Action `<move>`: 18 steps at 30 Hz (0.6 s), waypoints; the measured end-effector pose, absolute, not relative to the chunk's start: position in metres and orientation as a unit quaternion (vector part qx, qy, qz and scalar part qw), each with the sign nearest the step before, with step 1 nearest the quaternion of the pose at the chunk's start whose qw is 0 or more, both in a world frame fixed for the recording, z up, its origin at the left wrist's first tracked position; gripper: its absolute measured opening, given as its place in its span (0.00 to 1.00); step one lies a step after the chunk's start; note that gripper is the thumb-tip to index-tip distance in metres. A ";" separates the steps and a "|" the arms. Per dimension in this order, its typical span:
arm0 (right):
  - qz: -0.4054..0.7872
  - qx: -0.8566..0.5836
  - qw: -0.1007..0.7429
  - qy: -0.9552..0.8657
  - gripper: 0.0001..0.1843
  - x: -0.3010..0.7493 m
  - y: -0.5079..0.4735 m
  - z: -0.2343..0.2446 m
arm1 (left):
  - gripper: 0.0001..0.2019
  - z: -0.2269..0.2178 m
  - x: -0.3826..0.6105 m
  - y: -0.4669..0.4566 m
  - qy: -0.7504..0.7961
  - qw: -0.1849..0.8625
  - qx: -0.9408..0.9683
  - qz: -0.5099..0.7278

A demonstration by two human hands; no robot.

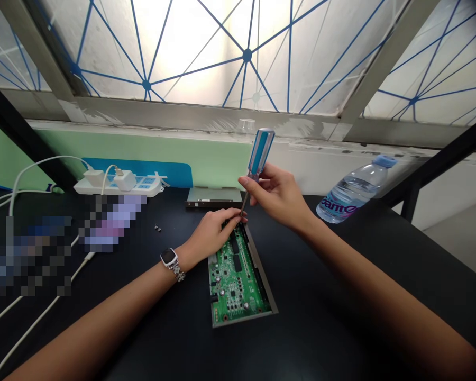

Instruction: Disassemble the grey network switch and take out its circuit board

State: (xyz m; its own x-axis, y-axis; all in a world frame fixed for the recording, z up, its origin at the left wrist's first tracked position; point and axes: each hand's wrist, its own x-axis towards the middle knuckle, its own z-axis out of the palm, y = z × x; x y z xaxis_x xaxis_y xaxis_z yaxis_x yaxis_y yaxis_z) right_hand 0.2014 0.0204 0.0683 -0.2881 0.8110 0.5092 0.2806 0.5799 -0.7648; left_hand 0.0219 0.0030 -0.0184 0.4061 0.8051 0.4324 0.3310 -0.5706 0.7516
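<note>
My right hand (281,196) grips a screwdriver (261,152) with a clear and blue handle, thumb and fingers closed low on it. The shaft slants down to the far end of a green circuit board (232,293), which sits in a grey metal frame (257,260). Over that far end lies my left hand (207,236), its thumb and fingertips pinched together close around the screwdriver's tip. What those fingertips hold is hidden, and so is the screw head, if any, under the tip. A watch (168,257) is on my left wrist.
Small screws (157,228) lie left of the board. Behind it rests a flat metal piece (214,197). A water bottle (355,190) leans at the right. At the back left is a power strip (138,185) with plugs and white cables (43,312); blurred-out items lie nearby.
</note>
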 end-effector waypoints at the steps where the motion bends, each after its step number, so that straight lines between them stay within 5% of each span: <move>1: 0.294 -0.357 0.475 -0.749 0.18 0.201 0.021 0.068 | 0.12 -0.018 0.022 0.003 0.361 0.289 0.787 0.408; 18: 0.427 -0.308 0.442 -0.726 0.20 0.202 0.023 0.069 | 0.12 -0.020 0.021 0.003 0.371 0.271 0.793 0.400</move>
State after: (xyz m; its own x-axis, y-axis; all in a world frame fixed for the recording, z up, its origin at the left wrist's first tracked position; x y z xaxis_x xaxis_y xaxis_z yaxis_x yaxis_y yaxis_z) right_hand 0.2016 0.0229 0.0689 -0.4196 0.8243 0.3801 0.0693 0.4466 -0.8921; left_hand 0.0213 0.0029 -0.0197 0.4037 0.8053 0.4341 0.3721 -0.5780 0.7263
